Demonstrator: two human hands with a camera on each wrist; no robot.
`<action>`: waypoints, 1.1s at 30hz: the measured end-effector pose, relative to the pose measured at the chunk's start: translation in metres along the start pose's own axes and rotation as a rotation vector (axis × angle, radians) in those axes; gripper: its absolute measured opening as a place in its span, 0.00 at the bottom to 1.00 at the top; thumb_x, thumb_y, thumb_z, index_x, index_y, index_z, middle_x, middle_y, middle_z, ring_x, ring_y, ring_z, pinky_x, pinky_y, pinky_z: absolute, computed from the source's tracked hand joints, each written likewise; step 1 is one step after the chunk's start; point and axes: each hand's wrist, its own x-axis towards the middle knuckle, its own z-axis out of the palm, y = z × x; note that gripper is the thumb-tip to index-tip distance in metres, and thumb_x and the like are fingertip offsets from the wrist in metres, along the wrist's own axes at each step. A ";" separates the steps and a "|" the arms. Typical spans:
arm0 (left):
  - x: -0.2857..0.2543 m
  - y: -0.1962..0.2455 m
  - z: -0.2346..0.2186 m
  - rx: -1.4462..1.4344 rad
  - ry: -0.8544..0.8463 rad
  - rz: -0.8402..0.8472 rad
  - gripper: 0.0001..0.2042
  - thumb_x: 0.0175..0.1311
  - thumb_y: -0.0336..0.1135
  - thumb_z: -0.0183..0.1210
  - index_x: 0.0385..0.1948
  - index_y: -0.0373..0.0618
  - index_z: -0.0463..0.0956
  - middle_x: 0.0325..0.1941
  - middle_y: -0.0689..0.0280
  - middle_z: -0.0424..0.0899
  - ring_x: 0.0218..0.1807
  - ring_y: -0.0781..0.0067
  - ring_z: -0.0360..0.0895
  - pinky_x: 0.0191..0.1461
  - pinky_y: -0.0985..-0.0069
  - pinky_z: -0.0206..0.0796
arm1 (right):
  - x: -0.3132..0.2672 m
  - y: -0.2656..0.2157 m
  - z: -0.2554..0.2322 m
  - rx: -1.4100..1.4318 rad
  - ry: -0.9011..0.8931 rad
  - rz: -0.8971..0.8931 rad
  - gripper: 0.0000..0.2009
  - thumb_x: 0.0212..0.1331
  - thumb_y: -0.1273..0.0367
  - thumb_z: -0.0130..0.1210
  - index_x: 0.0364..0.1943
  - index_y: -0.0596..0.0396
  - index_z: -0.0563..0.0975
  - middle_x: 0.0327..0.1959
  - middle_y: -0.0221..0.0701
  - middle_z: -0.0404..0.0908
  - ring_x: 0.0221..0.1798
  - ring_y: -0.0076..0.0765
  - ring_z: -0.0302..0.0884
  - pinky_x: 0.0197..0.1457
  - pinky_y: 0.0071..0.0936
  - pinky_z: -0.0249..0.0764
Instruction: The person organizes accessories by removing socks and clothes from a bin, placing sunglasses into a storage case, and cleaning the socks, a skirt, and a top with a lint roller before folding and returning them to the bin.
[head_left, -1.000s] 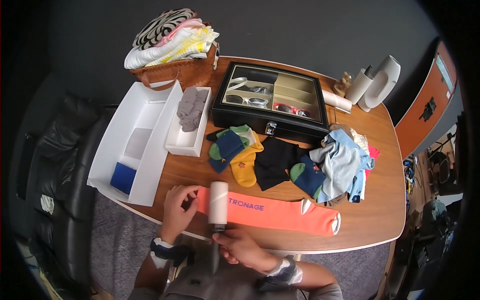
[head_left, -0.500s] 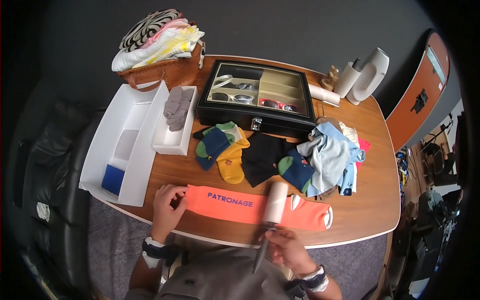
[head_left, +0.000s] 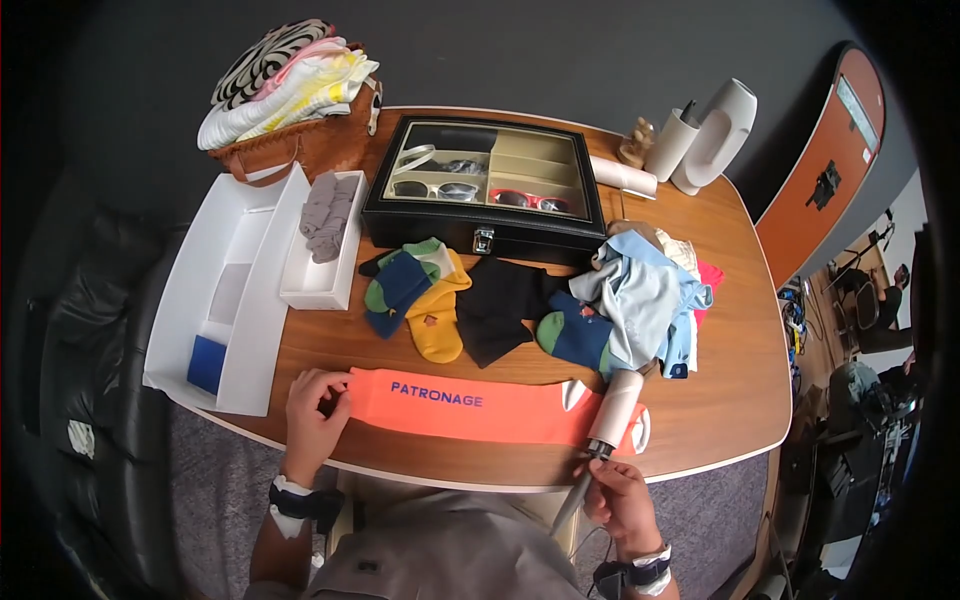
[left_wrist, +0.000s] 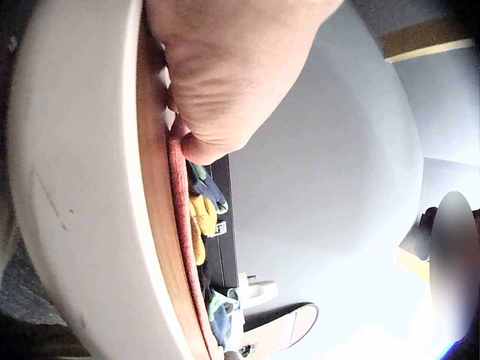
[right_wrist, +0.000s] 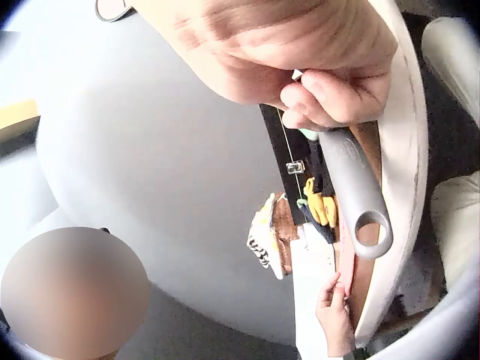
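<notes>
A long orange sock [head_left: 470, 412] lettered PATRONAGE lies flat along the table's near side, its white toe to the right. At the sock's left end, my left hand [head_left: 316, 418] pinches the edge between thumb and fingers. My right hand [head_left: 625, 500] grips the grey handle [right_wrist: 352, 187] of a lint roller [head_left: 616, 405]. The roller's white roll overlaps the sock near its toe in the head view. Behind the sock lie a yellow sock [head_left: 436, 325], a blue and green sock [head_left: 400, 290] and another such sock [head_left: 575, 335].
A black glasses case [head_left: 420, 215] stands behind the socks, with a heap of light blue clothes [head_left: 640, 290] to its right. At left are a large white box [head_left: 270, 330] and a small white box [head_left: 330, 290] holding grey fabric. A brown basket [head_left: 330, 150] holds folded cloths.
My right hand has swept the lint roller rightward along the sock, from near the cuff to near the toe. My left hand stays at the sock's left end.
</notes>
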 end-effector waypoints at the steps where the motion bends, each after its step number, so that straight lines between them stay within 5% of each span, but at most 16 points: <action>1: 0.000 0.000 0.000 0.000 -0.001 -0.002 0.12 0.54 0.20 0.64 0.40 0.45 0.82 0.32 0.67 0.78 0.36 0.65 0.72 0.45 0.68 0.66 | -0.003 -0.002 -0.001 -0.011 0.032 -0.021 0.15 0.77 0.65 0.52 0.40 0.66 0.80 0.12 0.26 0.67 0.10 0.21 0.57 0.13 0.21 0.50; 9: 0.000 -0.001 0.000 0.019 0.004 0.011 0.12 0.53 0.20 0.64 0.40 0.46 0.82 0.32 0.67 0.78 0.35 0.65 0.73 0.45 0.68 0.66 | -0.014 -0.001 -0.004 0.076 0.226 -0.183 0.14 0.77 0.63 0.50 0.40 0.60 0.79 0.12 0.21 0.58 0.10 0.19 0.50 0.13 0.22 0.46; 14: 0.001 -0.002 0.000 0.021 0.008 0.022 0.12 0.53 0.21 0.64 0.40 0.46 0.82 0.32 0.67 0.78 0.35 0.65 0.73 0.44 0.68 0.66 | 0.000 0.018 0.022 0.056 0.247 -0.385 0.04 0.71 0.69 0.58 0.39 0.55 0.80 0.17 0.17 0.65 0.14 0.14 0.55 0.18 0.19 0.48; 17: 0.002 -0.002 -0.001 0.032 0.004 0.021 0.12 0.54 0.21 0.64 0.40 0.46 0.82 0.31 0.67 0.78 0.35 0.65 0.73 0.43 0.68 0.66 | 0.006 0.024 0.052 -0.016 0.070 -0.288 0.02 0.66 0.77 0.59 0.38 0.56 0.78 0.21 0.17 0.70 0.18 0.12 0.59 0.21 0.18 0.52; 20: 0.002 0.000 -0.001 0.025 0.014 0.025 0.12 0.53 0.21 0.63 0.40 0.46 0.83 0.31 0.68 0.78 0.34 0.64 0.73 0.44 0.67 0.65 | 0.024 0.039 0.086 -0.183 -0.254 -0.409 0.02 0.69 0.76 0.57 0.39 0.57 0.81 0.26 0.20 0.76 0.24 0.09 0.62 0.27 0.15 0.57; 22: 0.001 -0.004 -0.003 0.043 -0.010 0.058 0.17 0.55 0.20 0.63 0.47 0.46 0.81 0.33 0.67 0.79 0.34 0.66 0.72 0.43 0.69 0.66 | 0.026 0.026 0.116 -0.363 -0.442 -0.222 0.05 0.72 0.73 0.56 0.39 0.59 0.81 0.30 0.24 0.81 0.28 0.11 0.67 0.31 0.17 0.63; 25: -0.002 -0.004 0.000 -0.107 0.051 -0.067 0.25 0.57 0.19 0.63 0.60 0.43 0.74 0.38 0.65 0.79 0.35 0.70 0.72 0.43 0.72 0.67 | 0.043 0.037 0.159 -0.625 -0.629 -0.251 0.09 0.73 0.70 0.54 0.40 0.63 0.80 0.32 0.36 0.85 0.29 0.31 0.79 0.35 0.30 0.73; 28: -0.004 -0.007 0.001 -0.239 0.086 -0.156 0.33 0.59 0.18 0.62 0.70 0.41 0.65 0.42 0.63 0.80 0.37 0.73 0.73 0.44 0.76 0.68 | 0.056 0.048 0.191 -0.961 -0.728 -0.349 0.14 0.73 0.64 0.52 0.42 0.66 0.78 0.35 0.53 0.85 0.38 0.62 0.84 0.45 0.48 0.77; 31: -0.004 -0.004 -0.001 -0.220 0.066 -0.155 0.36 0.57 0.17 0.63 0.72 0.41 0.63 0.43 0.63 0.80 0.38 0.73 0.73 0.46 0.76 0.69 | 0.061 0.068 0.208 -1.086 -0.689 -0.407 0.19 0.74 0.61 0.49 0.43 0.69 0.76 0.36 0.62 0.82 0.46 0.73 0.79 0.51 0.57 0.75; 33: -0.004 -0.005 -0.002 -0.170 0.049 -0.126 0.36 0.57 0.17 0.63 0.71 0.42 0.65 0.44 0.63 0.81 0.39 0.70 0.74 0.47 0.74 0.69 | 0.062 0.065 0.213 -1.116 -0.691 -0.260 0.19 0.74 0.60 0.48 0.43 0.70 0.75 0.37 0.62 0.82 0.46 0.74 0.79 0.52 0.58 0.75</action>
